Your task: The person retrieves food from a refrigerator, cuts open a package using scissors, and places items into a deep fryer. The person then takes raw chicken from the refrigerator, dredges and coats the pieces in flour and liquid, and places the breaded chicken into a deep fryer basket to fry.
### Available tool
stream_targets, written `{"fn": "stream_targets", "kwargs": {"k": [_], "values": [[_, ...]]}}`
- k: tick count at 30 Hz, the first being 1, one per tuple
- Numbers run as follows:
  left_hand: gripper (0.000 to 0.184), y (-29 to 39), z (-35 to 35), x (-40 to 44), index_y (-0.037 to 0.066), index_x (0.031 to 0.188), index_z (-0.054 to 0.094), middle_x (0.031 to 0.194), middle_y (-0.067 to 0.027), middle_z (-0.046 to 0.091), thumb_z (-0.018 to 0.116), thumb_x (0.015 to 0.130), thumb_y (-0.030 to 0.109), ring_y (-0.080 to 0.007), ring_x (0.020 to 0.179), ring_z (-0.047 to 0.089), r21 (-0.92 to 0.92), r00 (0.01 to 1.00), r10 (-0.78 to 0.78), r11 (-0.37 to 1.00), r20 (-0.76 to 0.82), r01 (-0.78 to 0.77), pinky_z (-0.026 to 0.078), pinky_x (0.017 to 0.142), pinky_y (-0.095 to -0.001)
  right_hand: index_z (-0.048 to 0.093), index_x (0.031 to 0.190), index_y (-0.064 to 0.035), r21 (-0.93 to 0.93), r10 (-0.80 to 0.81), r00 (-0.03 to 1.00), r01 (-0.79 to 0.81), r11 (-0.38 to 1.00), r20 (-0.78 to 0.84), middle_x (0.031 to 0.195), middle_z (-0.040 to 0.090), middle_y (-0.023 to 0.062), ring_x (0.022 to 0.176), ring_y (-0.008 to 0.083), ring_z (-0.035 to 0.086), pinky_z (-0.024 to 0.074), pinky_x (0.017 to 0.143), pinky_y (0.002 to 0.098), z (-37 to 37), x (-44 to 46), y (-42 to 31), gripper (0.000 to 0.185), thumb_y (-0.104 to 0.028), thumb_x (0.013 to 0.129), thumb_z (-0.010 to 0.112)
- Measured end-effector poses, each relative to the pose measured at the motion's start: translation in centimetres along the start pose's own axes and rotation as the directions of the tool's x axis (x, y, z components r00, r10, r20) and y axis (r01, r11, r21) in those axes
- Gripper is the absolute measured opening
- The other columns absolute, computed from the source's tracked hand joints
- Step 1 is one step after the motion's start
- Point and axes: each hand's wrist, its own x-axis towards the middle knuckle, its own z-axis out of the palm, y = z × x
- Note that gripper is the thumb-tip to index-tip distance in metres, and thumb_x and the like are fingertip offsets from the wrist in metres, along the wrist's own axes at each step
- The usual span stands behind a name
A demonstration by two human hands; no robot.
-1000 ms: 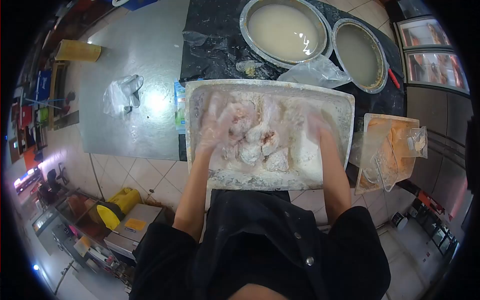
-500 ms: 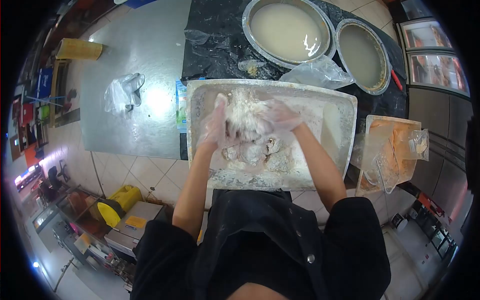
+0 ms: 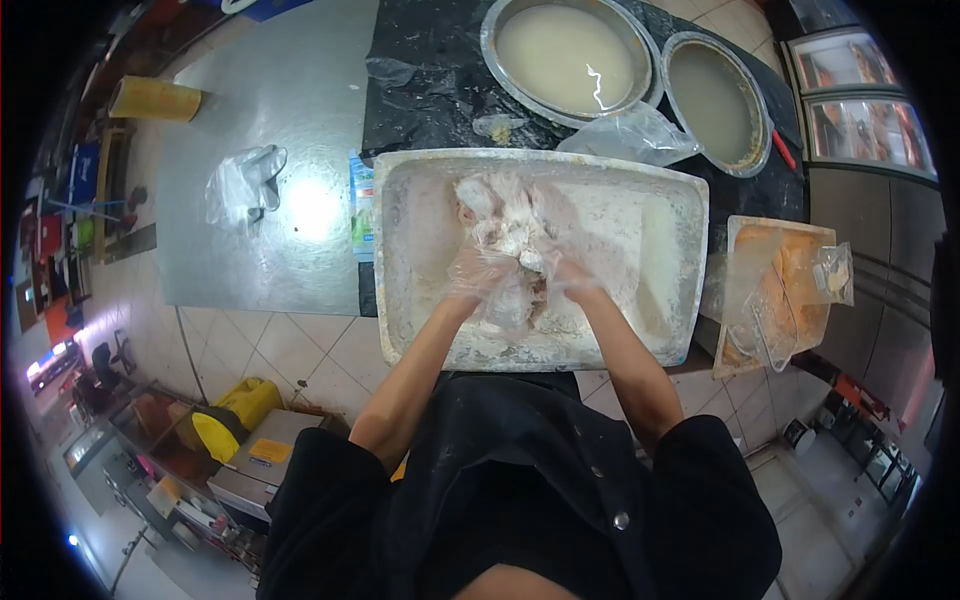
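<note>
A white rectangular tub (image 3: 660,262) holds loose white flour and a heap of flour-coated meat pieces (image 3: 508,222), which look like chicken. Both my hands are down in it, in thin clear plastic gloves dusted with flour. On the left side of the near pieces, my left hand (image 3: 478,274) curls in and grips them. Opposite it, my right hand (image 3: 566,274) closes on the same pieces from the right. The fingertips are partly hidden among the pieces and slightly blurred.
Beyond the tub stand two metal bowls of cloudy liquid, a larger bowl (image 3: 565,60) and a smaller bowl (image 3: 712,110). A clear plastic bag (image 3: 640,137) lies against them. An orange-stained tray (image 3: 800,285) is at right. A crumpled bag (image 3: 245,183) rests on the steel table (image 3: 310,95).
Both hands have moved toward me and closer together, from the far pieces to the near ones. The flour-covered pieces that were tumbling between them now lie heaped at the far side.
</note>
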Motion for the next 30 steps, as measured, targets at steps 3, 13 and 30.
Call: {"fn": "stream_targets", "kwargs": {"k": [3, 13, 30], "values": [[0.076, -0.7, 0.5, -0.2, -0.004, 0.142, 0.039, 0.138, -0.0207, 0.051, 0.072, 0.081, 0.027, -0.0271, 0.123, 0.053, 0.018, 0.961, 0.237, 0.971, -0.142, -0.237, 0.041, 0.102, -0.0351, 0.045, 0.142, -0.0013, -0.015, 0.033, 0.999, -0.033, 0.999, -0.026, 0.137, 0.052, 0.0138, 0.127, 0.0189, 0.046, 0.0327, 0.11, 0.0345, -1.8, -4.9, -3.3, 0.054, -0.032, 0.098, 0.048], [0.071, 4.3, -4.5, 5.3, -0.002, 0.148, 0.032, 0.144, -0.0188, 0.047, 0.05, 0.095, 0.042, -0.0277, 0.128, 0.049, -0.171, 0.822, -0.471, 0.882, -0.319, 0.439, 0.036, 0.108, -0.0361, 0.045, 0.142, -0.0037, -0.609, -0.289, 0.957, 0.218, 0.762, -0.019, 0.148, 0.042, 0.0171, 0.137, 0.0286, 0.039, 0.0326, 0.112, 0.0372, -9.5, 6.2, 0.8, 0.046, -0.022, 0.1, 0.041], [0.064, 1.1, -5.3, -3.5, 0.001, 0.134, 0.054, 0.13, -0.0146, 0.06, 0.068, 0.087, 0.042, -0.0252, 0.122, 0.053, -0.235, 0.879, -0.425, 0.897, -0.216, 0.376, 0.038, 0.104, -0.0375, 0.059, 0.128, -0.0002, -0.287, 0.136, 0.988, -0.151, 0.946, -0.074, 0.129, 0.059, 0.0203, 0.128, 0.026, 0.047, 0.0345, 0.109, 0.0358, -11.1, -5.3, 0.9, 0.058, -0.045, 0.092, 0.058]]}}
